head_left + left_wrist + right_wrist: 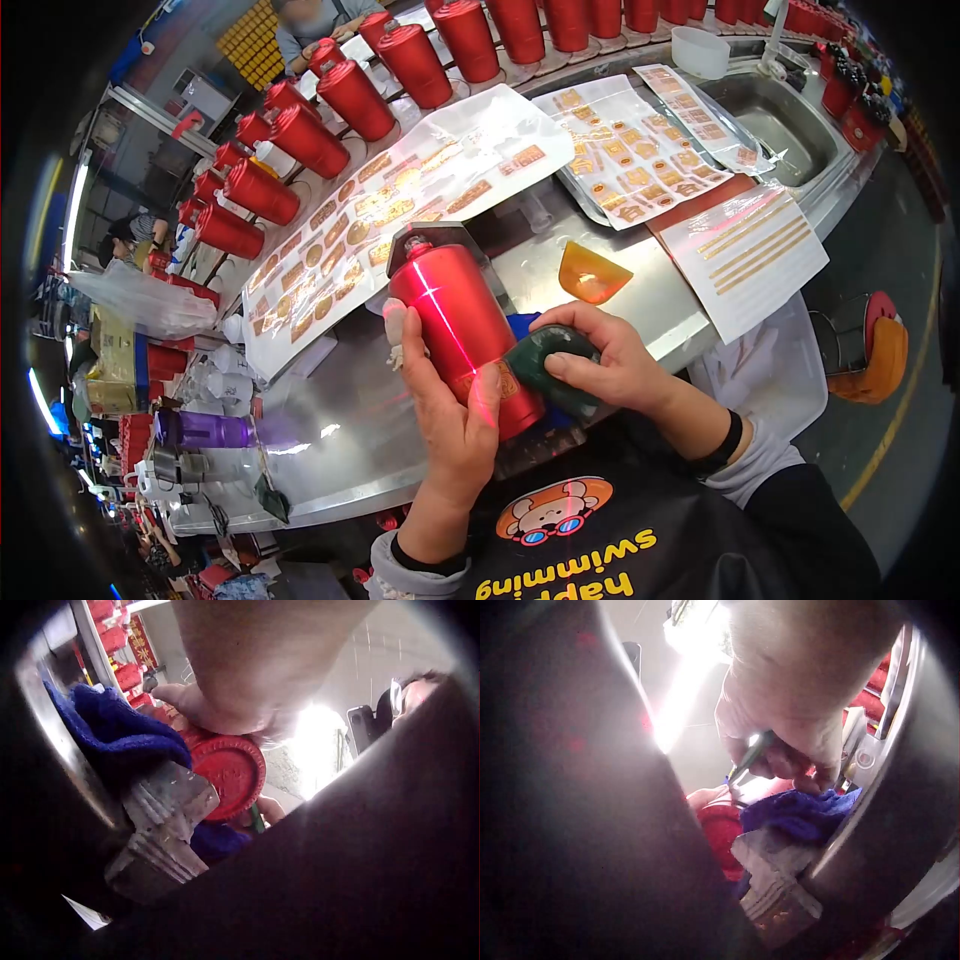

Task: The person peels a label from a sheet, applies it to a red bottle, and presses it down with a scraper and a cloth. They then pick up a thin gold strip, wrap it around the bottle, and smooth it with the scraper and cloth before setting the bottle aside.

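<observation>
A shiny red bottle (455,315) lies tilted over a metal stand at the table's front edge. The left hand (450,425) holds its left side, thumb near a gold label (508,384) low on the bottle. The right hand (605,365) grips a dark green pad (548,362), which touches the bottle beside the label. In the left wrist view the bottle's round red base (231,777) faces the camera, next to a blue cloth (124,735). The right wrist view has the right hand (787,697) above the blue cloth (799,814).
Sheets of gold labels (400,200) lie behind the bottle, with more at the right. An orange translucent piece (592,274) rests on the metal table (350,440). Red bottles (355,100) line the back; a sink (785,120) is at the back right, a purple object (215,430) at the left.
</observation>
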Demonstrator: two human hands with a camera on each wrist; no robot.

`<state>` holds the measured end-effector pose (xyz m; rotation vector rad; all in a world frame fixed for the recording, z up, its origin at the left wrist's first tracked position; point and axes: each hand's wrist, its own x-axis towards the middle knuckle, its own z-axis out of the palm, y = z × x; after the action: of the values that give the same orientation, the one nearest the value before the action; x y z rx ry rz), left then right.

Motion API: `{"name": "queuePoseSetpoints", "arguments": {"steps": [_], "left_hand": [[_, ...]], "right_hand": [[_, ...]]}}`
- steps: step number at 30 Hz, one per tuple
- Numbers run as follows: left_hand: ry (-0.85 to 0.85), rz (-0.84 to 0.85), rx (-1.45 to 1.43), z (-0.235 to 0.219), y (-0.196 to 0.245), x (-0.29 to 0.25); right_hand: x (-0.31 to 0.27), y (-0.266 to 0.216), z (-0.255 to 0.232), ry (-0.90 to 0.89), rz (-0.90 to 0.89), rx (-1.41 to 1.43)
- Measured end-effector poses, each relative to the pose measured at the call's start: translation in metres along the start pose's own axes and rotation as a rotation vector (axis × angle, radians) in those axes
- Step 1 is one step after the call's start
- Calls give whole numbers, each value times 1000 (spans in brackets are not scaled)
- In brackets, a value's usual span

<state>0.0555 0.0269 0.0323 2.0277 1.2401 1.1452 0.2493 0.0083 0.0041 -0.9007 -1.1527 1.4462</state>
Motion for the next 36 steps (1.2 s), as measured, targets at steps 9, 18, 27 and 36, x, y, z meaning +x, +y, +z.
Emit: {"name": "queuePoseSetpoints", "arguments": {"steps": [9,18,27,36], "left_hand": [[39,16,-139,-1,-10,-1],[-26,68,-50,-12,-5,-2],[40,58,-301,-5,-18,-8],[96,-86,-648,-4,-19,-17]], "right_hand": [[-3,0,-3,2,-41,-19],[-3,-11,5,-57,-76,-67],[7,-22,7,1,-375,-598],[18,-23,31,31,-306,-720]]}}
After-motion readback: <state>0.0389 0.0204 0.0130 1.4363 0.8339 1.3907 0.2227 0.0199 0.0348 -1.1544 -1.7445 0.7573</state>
